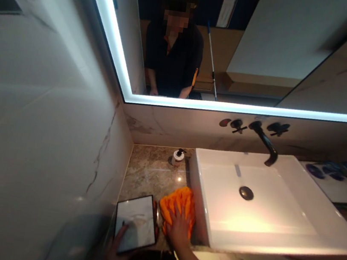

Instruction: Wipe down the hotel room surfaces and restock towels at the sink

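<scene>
Dim room, bright mirror light strip (228,106), glare on sink (244,222), warped edges

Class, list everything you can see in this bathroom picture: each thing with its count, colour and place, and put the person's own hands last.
Cloth: one, orange, on the counter left of the basin.
Tray: one, marble-patterned with a dark rim, tilted up at the counter's left front.
Soap bottle: one, white with a black pump, at the back of the counter.
Counter: one, brown marble, left of the basin.
Basin: one, white, rectangular, centre right.
Drain: one, dark, in the basin floor.
Tap: one, black, wall-mounted over the basin, a cross handle either side.
Mirror: one, light-edged, above the tap.
Left hand: holds the tray's lower edge.
Right hand: pressed flat on the cloth.
</scene>
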Demonstrator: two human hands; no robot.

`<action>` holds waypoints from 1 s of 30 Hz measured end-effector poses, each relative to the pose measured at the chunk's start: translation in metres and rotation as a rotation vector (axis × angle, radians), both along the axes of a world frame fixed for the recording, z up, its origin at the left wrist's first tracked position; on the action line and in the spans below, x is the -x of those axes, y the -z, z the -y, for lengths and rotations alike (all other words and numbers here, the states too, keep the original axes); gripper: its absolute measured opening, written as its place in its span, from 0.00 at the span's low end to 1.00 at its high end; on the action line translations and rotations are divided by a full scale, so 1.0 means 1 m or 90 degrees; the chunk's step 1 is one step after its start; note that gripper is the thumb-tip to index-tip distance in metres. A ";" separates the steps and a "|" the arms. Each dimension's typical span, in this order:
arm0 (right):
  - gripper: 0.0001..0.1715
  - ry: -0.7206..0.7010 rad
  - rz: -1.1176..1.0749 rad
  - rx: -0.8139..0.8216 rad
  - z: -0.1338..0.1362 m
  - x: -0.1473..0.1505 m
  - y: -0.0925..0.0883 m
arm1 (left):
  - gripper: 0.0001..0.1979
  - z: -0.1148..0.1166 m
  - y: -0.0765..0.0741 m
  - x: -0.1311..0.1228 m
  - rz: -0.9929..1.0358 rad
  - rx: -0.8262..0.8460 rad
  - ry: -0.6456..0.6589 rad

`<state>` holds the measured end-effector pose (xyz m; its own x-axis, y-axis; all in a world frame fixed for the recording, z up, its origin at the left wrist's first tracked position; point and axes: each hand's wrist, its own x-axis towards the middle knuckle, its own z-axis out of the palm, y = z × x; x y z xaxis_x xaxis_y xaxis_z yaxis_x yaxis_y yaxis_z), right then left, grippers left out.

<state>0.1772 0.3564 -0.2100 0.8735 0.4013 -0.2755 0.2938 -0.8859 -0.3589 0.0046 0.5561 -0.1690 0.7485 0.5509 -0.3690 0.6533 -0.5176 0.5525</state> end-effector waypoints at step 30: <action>0.40 -0.290 -0.165 -0.244 -0.205 0.038 -0.003 | 0.21 0.067 -0.033 0.079 0.189 -0.144 -0.094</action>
